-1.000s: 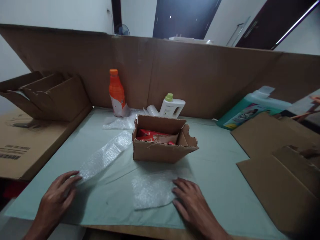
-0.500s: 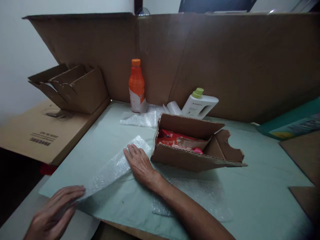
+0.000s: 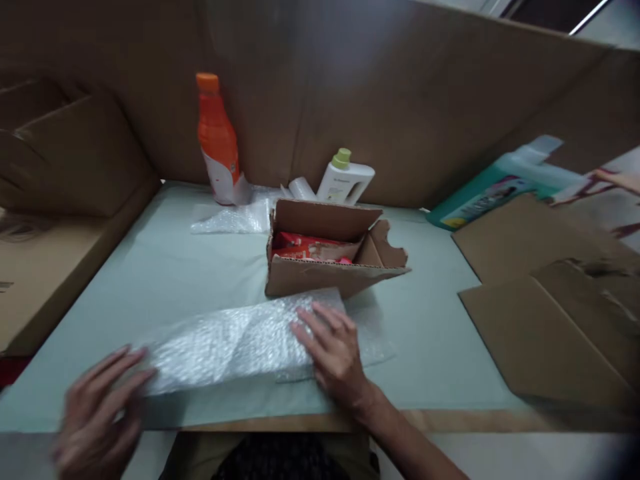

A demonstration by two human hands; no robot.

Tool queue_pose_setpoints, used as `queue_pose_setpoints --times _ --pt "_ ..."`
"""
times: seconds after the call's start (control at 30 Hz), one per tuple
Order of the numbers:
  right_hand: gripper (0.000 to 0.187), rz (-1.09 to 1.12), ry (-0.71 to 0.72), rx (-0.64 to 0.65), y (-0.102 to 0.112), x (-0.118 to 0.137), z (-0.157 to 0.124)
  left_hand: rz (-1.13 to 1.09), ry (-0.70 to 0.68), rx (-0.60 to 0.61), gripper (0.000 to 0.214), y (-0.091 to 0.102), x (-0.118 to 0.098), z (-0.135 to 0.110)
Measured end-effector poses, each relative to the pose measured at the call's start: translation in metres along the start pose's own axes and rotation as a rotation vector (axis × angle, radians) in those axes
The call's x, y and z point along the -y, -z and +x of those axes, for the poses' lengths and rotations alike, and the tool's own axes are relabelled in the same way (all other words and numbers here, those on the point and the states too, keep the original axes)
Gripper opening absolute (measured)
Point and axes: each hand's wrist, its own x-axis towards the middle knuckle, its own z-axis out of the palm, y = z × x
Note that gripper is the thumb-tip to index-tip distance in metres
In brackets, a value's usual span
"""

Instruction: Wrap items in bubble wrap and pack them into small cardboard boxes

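A strip of bubble wrap (image 3: 220, 347) stretches along the front of the counter (image 3: 425, 373), its right end overlapping a second sheet (image 3: 373, 333) just in front of an open cardboard box (image 3: 315, 276). The left hand (image 3: 103, 410) is at the strip's left end, too blurred to tell whether its grip closes. The right hand (image 3: 330, 350) lies on the other end, grip loose, fingers spread. A red packet (image 3: 305, 245) sits inside the box.
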Motion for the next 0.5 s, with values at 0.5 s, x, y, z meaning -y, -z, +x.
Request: queue_pose_setpoints --times 0.5 --pt "0.027 -0.507 -0.655 0.138 0.057 -0.164 -0.114 0.165 -0.147 0.114 0.033 -0.049 -0.062 0.024"
